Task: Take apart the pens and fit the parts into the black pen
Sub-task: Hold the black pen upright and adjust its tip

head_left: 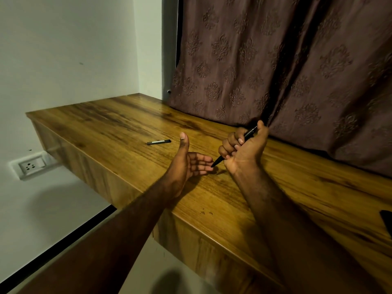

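Observation:
My right hand (pixel 244 148) grips a black pen (pixel 218 161) in its fist over the wooden desk (pixel 127 128). The pen slants with its tip down-left and its top end sticking out past the thumb. My left hand (pixel 188 161) is held palm-up, thumb raised and fingers straight, just left of the pen. The pen's tip touches or nearly touches the left fingertips. A second dark pen part (pixel 159 142) lies flat on the desk beyond my left hand, apart from both hands.
A brown patterned curtain (pixel 275 60) hangs along the desk's back edge, right behind my right hand. A dark object (pixel 387 222) pokes in at the right frame edge. A wall socket (pixel 31 166) sits below the desk's left end.

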Demonstrator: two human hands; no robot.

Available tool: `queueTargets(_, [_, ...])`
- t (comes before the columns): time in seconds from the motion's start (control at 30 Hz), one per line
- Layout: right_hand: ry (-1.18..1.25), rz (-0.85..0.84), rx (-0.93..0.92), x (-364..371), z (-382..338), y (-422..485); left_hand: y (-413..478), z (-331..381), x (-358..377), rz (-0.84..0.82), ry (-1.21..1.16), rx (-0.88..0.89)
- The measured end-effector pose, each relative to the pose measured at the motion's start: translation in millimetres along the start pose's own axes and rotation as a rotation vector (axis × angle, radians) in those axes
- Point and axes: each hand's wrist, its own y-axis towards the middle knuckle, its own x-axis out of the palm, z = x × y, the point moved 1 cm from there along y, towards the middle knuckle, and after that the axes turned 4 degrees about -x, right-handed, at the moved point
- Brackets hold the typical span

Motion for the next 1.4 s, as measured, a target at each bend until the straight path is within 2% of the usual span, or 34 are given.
queueTargets(0.47, [-0.006, 0.000, 0.011, 1.5, 0.4, -1.8, -4.3, -4.2, 1.0, -0.008, 0.032, 0.052])
queueTargets(1.4, [-0.043, -0.007, -0.011, 3.5, -2.5, -3.1, -1.8, -5.9, 0.5, -0.013, 0.067, 0.048])
